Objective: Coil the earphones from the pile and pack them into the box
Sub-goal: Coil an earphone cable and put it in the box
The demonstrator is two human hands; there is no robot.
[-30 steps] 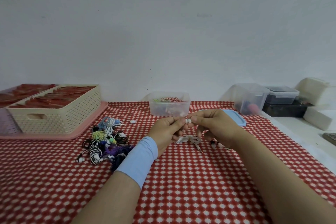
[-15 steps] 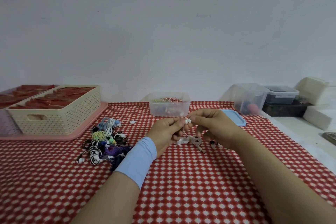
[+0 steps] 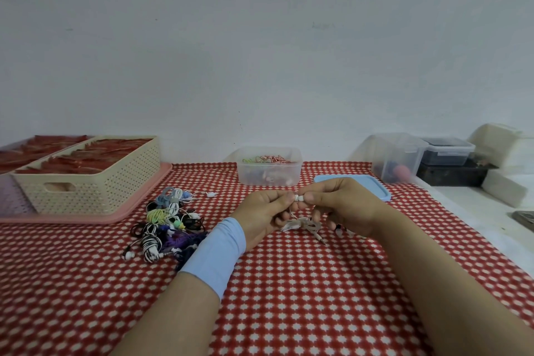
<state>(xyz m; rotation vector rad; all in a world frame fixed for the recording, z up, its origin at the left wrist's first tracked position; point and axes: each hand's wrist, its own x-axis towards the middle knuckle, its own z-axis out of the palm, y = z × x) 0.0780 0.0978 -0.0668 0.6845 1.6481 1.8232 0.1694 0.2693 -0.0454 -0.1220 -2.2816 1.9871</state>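
Two hands meet in the middle of the frame: the left hand (image 3: 264, 212) and right hand (image 3: 341, 205) both pinch the buds of white earphones (image 3: 300, 224), whose cord hangs down, partly bundled. Some earphones already lie in the clear box (image 3: 270, 166) just above. Many wait in the pile (image 3: 167, 225) at the left.

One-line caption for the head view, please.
Both hands, left and right, pinch white earphones above the red checked tablecloth, clear plastic box behind.
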